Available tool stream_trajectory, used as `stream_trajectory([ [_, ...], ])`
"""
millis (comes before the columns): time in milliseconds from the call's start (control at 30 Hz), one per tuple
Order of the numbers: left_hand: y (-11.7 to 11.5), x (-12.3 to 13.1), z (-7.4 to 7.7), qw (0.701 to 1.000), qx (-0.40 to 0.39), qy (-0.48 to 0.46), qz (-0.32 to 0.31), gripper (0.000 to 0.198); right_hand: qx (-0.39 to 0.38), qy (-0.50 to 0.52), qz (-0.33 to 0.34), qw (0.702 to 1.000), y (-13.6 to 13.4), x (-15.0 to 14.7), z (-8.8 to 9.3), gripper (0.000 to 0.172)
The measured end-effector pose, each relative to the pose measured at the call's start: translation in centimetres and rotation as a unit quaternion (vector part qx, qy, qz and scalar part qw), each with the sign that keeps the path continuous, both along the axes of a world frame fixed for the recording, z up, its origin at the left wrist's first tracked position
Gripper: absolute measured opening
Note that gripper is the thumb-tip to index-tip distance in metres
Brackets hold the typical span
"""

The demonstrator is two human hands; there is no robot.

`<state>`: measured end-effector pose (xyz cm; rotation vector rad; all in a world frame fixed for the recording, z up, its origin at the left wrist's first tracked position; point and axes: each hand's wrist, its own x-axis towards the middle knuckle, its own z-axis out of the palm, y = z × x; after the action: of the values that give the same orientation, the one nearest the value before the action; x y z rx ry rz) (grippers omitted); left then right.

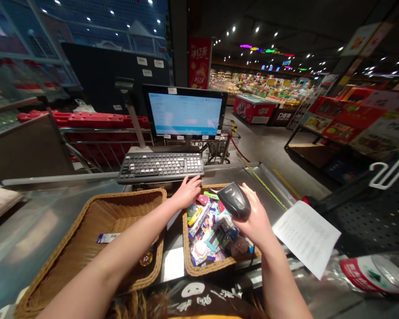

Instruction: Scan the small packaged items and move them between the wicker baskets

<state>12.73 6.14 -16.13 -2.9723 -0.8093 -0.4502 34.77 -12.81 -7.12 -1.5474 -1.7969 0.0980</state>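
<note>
My right hand is closed around a black handheld barcode scanner, held above a small wicker basket full of several colourful small packets. My left hand reaches forward with fingers stretched out; its fingertips touch the front edge of a grey keyboard. It holds nothing. Behind the keyboard stands a lit monitor with a pale blue screen.
A larger wicker basket at the left holds a small packet. A printed paper sheet lies at the right on the steel counter. A red-labelled bottle lies at the far right. Red shopping carts and shelves stand beyond.
</note>
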Motion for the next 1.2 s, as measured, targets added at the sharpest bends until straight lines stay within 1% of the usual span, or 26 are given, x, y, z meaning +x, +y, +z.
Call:
stream_trajectory([
  [100, -1.3, -1.1, -0.3, 0.999, -0.022, -0.038, 0.025, 0.014, 0.004, 0.005, -0.005, 1.000, 0.1, 0.2, -0.3, 0.064],
  [200, -2.0, -2.1, -0.9, 0.995, -0.065, -0.049, 0.059, 0.008, 0.001, 0.005, -0.006, 1.000, 0.1, 0.1, -0.4, 0.064],
  [333, -2.5, -2.5, -1.4, 0.989, -0.104, -0.061, 0.087, 0.017, -0.010, -0.001, 0.010, 1.000, 0.2, -0.5, -0.3, 0.063],
  [467, -3.1, -1.8, -1.2, 0.987, -0.087, -0.063, 0.117, 0.018, -0.007, -0.014, 0.016, 1.000, 0.2, -1.0, 0.0, 0.058],
  [633, -3.4, -1.0, -0.8, 0.985, -0.071, -0.032, 0.154, 0.019, -0.005, -0.019, 0.016, 1.000, 0.0, -1.3, 0.2, 0.056],
  [767, -3.5, -1.0, -0.5, 0.986, -0.069, -0.037, 0.145, 0.013, -0.007, -0.017, 0.008, 1.000, -0.4, -1.2, 0.1, 0.056],
  [867, -3.7, -1.5, 0.4, 0.990, -0.039, -0.067, 0.121, 0.010, -0.011, -0.010, 0.002, 1.000, -0.6, -1.1, 0.1, 0.062],
  [967, -3.9, -2.4, 1.9, 0.988, -0.011, -0.100, 0.115, 0.013, -0.005, -0.011, 0.004, 1.000, -0.7, -1.2, 0.2, 0.065],
  [1067, -4.0, -3.6, 3.9, 0.983, 0.017, -0.141, 0.118, 0.019, 0.009, -0.017, 0.010, 1.000, -0.7, -1.6, 0.4, 0.066],
  [1200, -4.6, -5.2, 6.9, 0.971, 0.070, -0.194, 0.124, 0.022, 0.029, -0.036, 0.029, 0.999, -0.6, -2.5, 0.9, 0.065],
])
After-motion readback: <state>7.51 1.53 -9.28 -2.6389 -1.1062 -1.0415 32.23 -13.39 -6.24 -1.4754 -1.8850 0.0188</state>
